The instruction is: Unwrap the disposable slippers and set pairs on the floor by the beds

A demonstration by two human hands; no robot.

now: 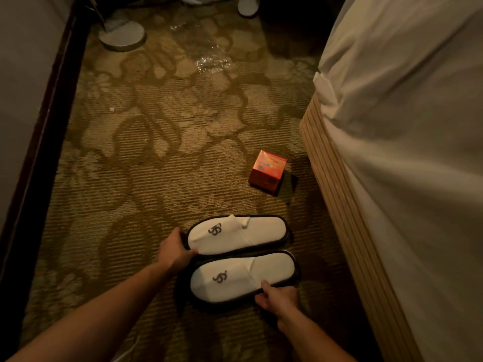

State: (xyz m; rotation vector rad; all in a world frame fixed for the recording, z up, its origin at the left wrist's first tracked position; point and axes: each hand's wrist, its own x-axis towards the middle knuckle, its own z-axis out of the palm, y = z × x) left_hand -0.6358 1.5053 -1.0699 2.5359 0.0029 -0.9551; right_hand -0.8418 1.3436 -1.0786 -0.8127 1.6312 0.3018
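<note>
Your left hand (175,250): fingers curled over the toe end of the far slipper (236,235), gripping its dark rim.
Your right hand (278,296): thumb and fingers pinching the near edge of the near slipper (241,276), about mid-length.
Pair: unwrapped, flat on the carpet (117,178), side by side and touching; long axes run left to right, toes left, heels toward the bed (392,152) on the right. Each hand sits on its own slipper, so any squaring-up is probably a small nudge.
Orange box (267,170): on the carpet beyond the pair, near the bed base, apart from both slippers.
Clear wrapper (213,63): crumpled, far up the carpet.
Round white base (121,35): far left.
Another white slipper (247,6): far edge, partly cut off.
Nothing stands between hands and pair
</note>
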